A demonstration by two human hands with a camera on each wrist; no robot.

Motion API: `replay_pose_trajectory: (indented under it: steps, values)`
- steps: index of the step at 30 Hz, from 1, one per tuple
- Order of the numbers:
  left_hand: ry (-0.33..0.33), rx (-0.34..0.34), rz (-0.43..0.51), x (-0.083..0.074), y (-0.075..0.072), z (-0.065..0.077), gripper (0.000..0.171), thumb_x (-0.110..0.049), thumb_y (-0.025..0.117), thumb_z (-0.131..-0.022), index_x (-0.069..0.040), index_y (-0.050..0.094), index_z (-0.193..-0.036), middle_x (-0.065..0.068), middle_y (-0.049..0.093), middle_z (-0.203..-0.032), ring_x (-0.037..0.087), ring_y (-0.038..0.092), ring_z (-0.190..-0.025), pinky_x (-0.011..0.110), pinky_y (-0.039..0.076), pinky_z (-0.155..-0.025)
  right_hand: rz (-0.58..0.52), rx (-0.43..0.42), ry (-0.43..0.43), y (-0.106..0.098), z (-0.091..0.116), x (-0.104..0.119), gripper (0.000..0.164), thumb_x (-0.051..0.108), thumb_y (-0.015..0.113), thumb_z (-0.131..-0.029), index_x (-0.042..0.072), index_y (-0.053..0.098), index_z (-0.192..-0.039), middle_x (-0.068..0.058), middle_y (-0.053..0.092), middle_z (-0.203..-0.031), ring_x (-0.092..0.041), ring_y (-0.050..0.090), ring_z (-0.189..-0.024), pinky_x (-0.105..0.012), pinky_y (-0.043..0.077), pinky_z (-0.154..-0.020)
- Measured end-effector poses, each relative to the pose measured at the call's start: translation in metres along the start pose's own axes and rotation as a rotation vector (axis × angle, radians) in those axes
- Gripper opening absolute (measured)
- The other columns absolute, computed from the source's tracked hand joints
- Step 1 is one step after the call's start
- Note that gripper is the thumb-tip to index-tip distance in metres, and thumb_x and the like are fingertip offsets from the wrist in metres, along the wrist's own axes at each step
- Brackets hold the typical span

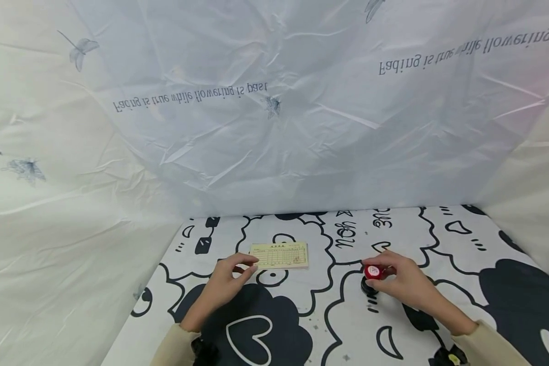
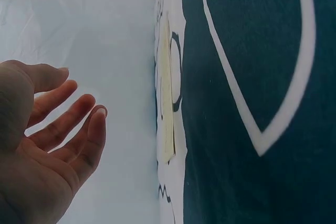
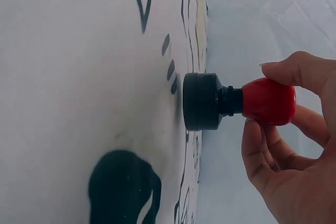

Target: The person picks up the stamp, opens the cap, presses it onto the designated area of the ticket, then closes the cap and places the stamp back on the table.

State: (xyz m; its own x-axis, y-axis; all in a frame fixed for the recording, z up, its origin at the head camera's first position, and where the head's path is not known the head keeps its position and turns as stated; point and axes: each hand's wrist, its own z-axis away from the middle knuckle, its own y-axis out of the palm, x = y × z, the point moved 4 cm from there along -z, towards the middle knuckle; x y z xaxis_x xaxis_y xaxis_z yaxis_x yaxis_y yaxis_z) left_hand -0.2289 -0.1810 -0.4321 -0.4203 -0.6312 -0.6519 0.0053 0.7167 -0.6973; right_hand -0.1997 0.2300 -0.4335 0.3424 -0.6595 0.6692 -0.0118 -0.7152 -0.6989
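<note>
My right hand (image 1: 400, 278) pinches the red knob of a self-inking stamp (image 1: 372, 272) between thumb and fingers. In the right wrist view the stamp's round black base (image 3: 201, 102) faces down at the cloth; whether it touches is hard to tell. A pale yellow pad of printed forms (image 1: 279, 255) lies flat on the cloth, left of the stamp. My left hand (image 1: 226, 279) hovers by the pad's left edge, its fingers loosely bent and holding nothing. From the left wrist, that hand (image 2: 58, 129) appears raised off the surface, apart from the pad.
A white cloth (image 1: 320, 325) with black cartoon drawings covers the table. Behind it and at both sides hang pale plastic sheets (image 1: 274, 152) with printed lettering, forming walls close around the table's far edge.
</note>
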Motion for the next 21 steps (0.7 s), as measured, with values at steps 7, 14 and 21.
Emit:
replay_pose_trajectory:
  steps: [7, 14, 21]
  values:
    - [0.013, 0.003, -0.017, 0.003, -0.005, -0.002, 0.022, -0.013, 0.072, -0.100, -0.012, 0.075, -0.122, 0.002, 0.075, -0.121, 0.021, 0.072, -0.109, 0.027, 0.062, -0.085, 0.026, -0.004, -0.004, 0.001, 0.000, -0.004, 0.045, 0.017, 0.090, -0.082, 0.012, 0.076, -0.124, -0.002, 0.071, -0.113, 0.001, 0.062, -0.088, -0.024, 0.061, -0.075]
    - [0.014, 0.003, -0.037, 0.007, -0.012, -0.003, 0.022, -0.012, 0.071, -0.100, -0.011, 0.074, -0.122, 0.003, 0.074, -0.121, 0.021, 0.071, -0.110, 0.027, 0.062, -0.085, -0.008, 0.011, 0.026, 0.008, -0.001, -0.006, 0.052, 0.017, 0.088, -0.085, 0.005, 0.069, -0.131, -0.008, 0.072, -0.118, -0.003, 0.061, -0.085, -0.022, 0.058, -0.072]
    - [0.021, -0.008, -0.098, 0.012, -0.017, -0.004, 0.023, -0.014, 0.071, -0.100, -0.012, 0.074, -0.124, 0.003, 0.074, -0.122, 0.021, 0.071, -0.111, 0.032, 0.063, -0.087, 0.012, 0.006, 0.034, 0.007, -0.001, -0.002, 0.057, 0.023, 0.089, -0.084, 0.004, 0.066, -0.133, -0.009, 0.071, -0.119, -0.009, 0.063, -0.087, -0.021, 0.056, -0.072]
